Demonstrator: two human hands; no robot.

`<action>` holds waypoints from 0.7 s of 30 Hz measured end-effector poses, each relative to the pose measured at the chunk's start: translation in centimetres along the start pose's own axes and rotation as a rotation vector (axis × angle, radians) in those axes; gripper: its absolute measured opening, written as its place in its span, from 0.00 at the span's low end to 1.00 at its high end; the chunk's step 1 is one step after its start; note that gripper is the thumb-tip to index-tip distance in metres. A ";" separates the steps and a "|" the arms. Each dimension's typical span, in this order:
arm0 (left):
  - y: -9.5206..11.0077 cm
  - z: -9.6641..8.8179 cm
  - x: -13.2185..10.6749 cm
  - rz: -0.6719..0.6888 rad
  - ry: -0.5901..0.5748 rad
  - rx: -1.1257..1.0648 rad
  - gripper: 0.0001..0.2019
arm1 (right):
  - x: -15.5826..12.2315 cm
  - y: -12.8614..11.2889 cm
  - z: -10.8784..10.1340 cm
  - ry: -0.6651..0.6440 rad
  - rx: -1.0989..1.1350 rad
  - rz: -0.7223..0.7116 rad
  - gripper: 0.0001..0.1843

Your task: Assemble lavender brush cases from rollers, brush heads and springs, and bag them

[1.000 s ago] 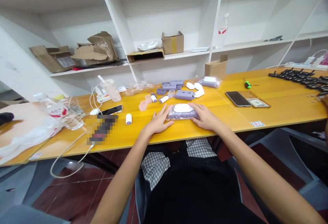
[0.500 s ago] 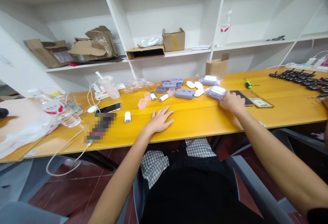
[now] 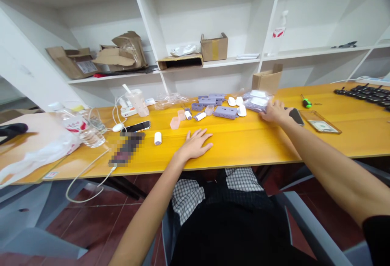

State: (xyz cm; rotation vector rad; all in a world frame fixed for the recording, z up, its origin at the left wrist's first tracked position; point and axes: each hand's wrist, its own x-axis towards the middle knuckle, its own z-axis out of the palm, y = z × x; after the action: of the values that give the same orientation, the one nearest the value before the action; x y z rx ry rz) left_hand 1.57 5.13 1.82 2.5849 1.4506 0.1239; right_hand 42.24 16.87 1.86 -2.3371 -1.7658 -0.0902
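Right hand [image 3: 276, 112] at bagged purple-and-white unit [image 3: 255, 104], fingertips by its right end; can't tell from here whether they grip; left hand [image 3: 196, 143] flat on yellow table [image 3: 237, 146], fingers spread, holding nothing; unit lies on near side of 2nd bagged unit [image 3: 258, 94], right of purple perforated housing [image 3: 225, 112]; looks light, probably stiff plastic under loose, slippery film; best held across firm body, along 2 long sides; film alone would likely slide.
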 end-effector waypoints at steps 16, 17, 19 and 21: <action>-0.2 0.3 0.1 0.018 0.006 0.014 0.32 | -14.9 -8.4 1.8 -0.164 0.093 -0.650 0.46; -0.3 0.4 0.2 0.018 0.007 0.013 0.32 | -14.8 -8.4 1.7 -0.173 0.089 -0.650 0.47; -0.3 0.4 0.2 0.015 0.008 0.011 0.31 | -14.7 -8.4 1.6 -0.184 0.089 -0.648 0.46; -0.3 0.3 0.2 0.011 0.004 0.009 0.31 | -14.7 -8.5 1.6 -0.183 0.099 -0.647 0.46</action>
State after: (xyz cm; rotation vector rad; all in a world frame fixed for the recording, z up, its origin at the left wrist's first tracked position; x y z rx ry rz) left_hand 1.51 5.40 1.43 2.6011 1.4416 0.1243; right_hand 29.92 5.54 -1.18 -1.6665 -2.4834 0.1131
